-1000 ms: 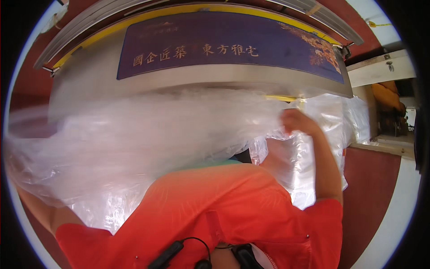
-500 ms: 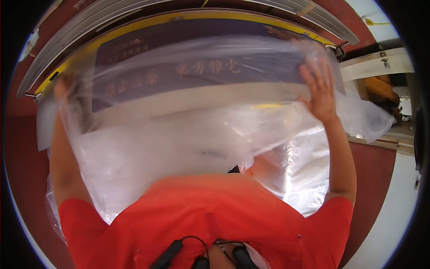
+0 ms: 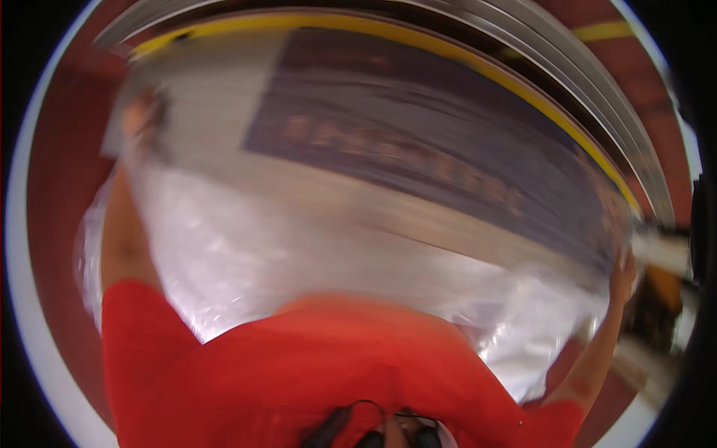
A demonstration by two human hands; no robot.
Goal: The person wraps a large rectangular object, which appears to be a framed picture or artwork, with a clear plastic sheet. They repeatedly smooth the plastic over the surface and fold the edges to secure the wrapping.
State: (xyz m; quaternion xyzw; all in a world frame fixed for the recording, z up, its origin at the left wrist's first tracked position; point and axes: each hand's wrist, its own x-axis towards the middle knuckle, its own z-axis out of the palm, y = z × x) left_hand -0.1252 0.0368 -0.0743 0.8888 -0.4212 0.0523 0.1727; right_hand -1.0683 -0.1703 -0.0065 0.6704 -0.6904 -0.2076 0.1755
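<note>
A large panel with a dark purple-blue printed area [image 3: 418, 119] and a pale plain border [image 3: 216, 89] fills the space ahead of me. Clear plastic film [image 3: 231, 231] spreads over its near part and up against my red shirt. At the panel's left end is my left hand [image 3: 140, 119], over the pale border, its fingers smeared by motion. My right hand [image 3: 623, 275] is by the panel's right end, beside the crumpled film; it too is blurred. What either hand holds cannot be made out.
A yellow strip [image 3: 418, 33] runs along the panel's far edge, with grey metal rails [image 3: 590, 89] beyond it. Reddish floor [image 3: 67, 179] shows at the left. Blurred pale and brown items [image 3: 661, 299] stand at the far right.
The view has turned, so the panel now slopes down to the right. My right hand, spread on the film before, is now lower and farther right. The film no longer veils the dark print as heavily.
</note>
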